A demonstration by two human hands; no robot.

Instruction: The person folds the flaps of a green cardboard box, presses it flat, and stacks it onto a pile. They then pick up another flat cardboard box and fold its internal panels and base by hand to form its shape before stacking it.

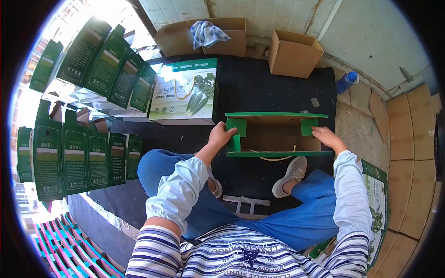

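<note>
An open green carton (278,154) with a brown inside lies between my hands, its opening facing up. Small green flaps show at its two ends, and a yellow cord hangs at its near edge. My left hand (223,135) grips the carton's left end, thumb at the green flap. At the right end, my right hand (326,136) pinches the flap there. A printed green and white box (185,92) with a yellow handle lies to the left, beyond my left hand.
Rows of green cartons (76,160) stand at the left. Two brown boxes (294,58) (225,41), one with a cloth (208,34), sit at the back. A blue bottle (345,82) stands back right. Brown cartons (408,171) are stacked at the right.
</note>
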